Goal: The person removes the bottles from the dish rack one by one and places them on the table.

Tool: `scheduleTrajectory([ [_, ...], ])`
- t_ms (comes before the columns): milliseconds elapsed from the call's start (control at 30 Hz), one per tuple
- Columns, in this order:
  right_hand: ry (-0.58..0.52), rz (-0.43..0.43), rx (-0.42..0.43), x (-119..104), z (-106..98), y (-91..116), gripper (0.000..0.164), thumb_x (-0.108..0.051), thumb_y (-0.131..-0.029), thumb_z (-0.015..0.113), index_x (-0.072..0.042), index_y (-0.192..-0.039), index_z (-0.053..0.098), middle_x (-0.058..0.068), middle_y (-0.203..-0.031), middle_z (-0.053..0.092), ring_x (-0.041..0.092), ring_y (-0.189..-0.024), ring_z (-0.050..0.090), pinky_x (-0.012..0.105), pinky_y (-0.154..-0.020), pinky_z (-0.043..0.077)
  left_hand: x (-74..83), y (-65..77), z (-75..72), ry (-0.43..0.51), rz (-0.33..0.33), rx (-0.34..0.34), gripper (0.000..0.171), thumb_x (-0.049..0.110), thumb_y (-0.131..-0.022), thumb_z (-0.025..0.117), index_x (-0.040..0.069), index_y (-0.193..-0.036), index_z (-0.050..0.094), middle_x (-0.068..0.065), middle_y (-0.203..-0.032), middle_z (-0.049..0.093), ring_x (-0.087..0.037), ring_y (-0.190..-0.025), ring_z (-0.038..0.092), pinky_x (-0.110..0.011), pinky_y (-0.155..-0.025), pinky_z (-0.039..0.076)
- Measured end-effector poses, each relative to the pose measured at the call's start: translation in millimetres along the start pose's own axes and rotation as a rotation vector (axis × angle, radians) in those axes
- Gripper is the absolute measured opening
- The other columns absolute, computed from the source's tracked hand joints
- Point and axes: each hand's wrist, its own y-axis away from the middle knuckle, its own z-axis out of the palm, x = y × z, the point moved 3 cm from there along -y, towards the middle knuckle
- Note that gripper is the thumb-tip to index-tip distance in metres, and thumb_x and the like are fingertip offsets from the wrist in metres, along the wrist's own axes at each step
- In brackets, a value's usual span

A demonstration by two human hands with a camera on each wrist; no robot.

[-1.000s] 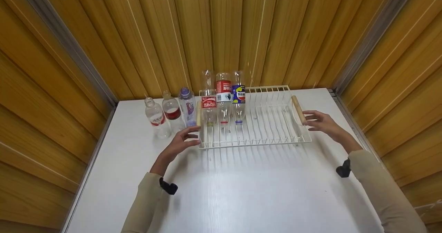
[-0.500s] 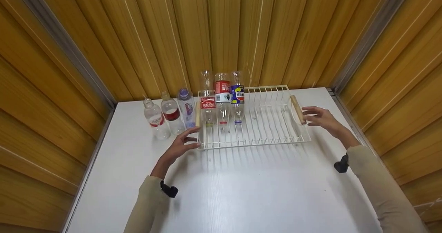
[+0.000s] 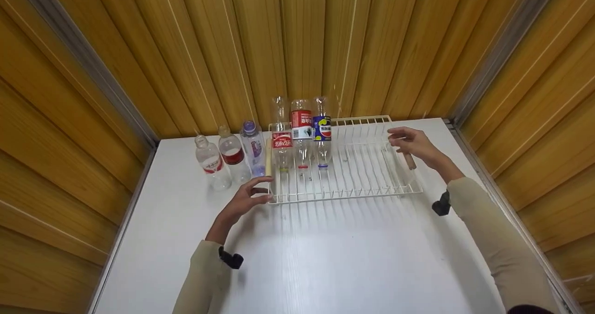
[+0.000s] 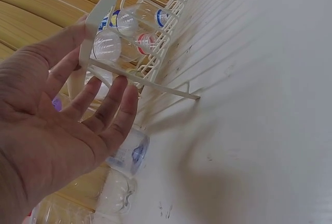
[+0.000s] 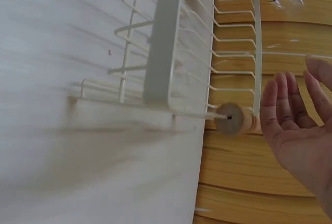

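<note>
A white wire dish rack [image 3: 346, 196] with wooden handles stands on the table. At its left end three clear plastic bottles sit neck down: a red-labelled one [image 3: 281, 140], a red-and-white one [image 3: 302, 124] and a blue-labelled one [image 3: 322, 128]. My left hand [image 3: 244, 200] touches the rack's front left corner, fingers loosely bent; in the left wrist view its fingertips [image 4: 122, 83] meet the side wire. Over the right wooden handle [image 3: 409, 159] hovers my right hand [image 3: 416, 145], holding nothing; the right wrist view shows it apart from that handle's end [image 5: 229, 119].
Left of the rack stand three upright open bottles: a clear one with a red-and-white label [image 3: 213, 163], another with a dark red label [image 3: 232, 156] and a purple-tinted one [image 3: 254, 149]. The white table [image 3: 334, 258] meets wood-look panelled walls [image 3: 260, 49] behind.
My right hand has left the right handle's front end and moved up and leftward over the rack's edge. The left hand stays at the front left corner; rack and bottles stand as before.
</note>
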Motion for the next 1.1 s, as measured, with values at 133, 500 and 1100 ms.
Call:
scheduleTrajectory([
  [133,0.000,-0.009,-0.108,-14,22,-15,0.051,-0.019,-0.103,0.062,0.003,-0.147,0.048,0.023,-0.137,0.057,0.002,-0.103,0.065,0.026,-0.090,0.059,0.0,-0.2,1.0,0.012,-0.001,-0.011,0.059,0.018,-0.091,0.076,0.013,-0.146,0.054,-0.011,-0.161,0.039,-0.042,-0.137,0.051,-0.041,-0.099,0.053],
  [500,0.039,0.153,-0.350,-32,89,-73,0.060,-0.021,-0.105,0.058,-0.001,-0.155,0.034,0.029,-0.146,0.048,0.044,-0.134,0.050,0.056,-0.111,0.046,-1.9,-0.8,-0.2,0.013,-0.019,0.001,0.057,0.014,-0.093,0.074,0.012,-0.146,0.053,-0.011,-0.160,0.039,-0.041,-0.138,0.050,-0.041,-0.100,0.053],
  [1100,-0.225,0.339,-0.430,-42,149,-108,0.085,0.000,-0.102,0.054,-0.006,-0.163,-0.005,0.032,-0.164,0.020,0.046,-0.150,0.032,0.055,-0.123,0.031,-1.0,-1.8,-0.1,0.023,-0.037,-0.007,0.062,0.015,-0.092,0.076,0.006,-0.147,0.049,-0.009,-0.160,0.039,-0.039,-0.138,0.049,-0.040,-0.099,0.054],
])
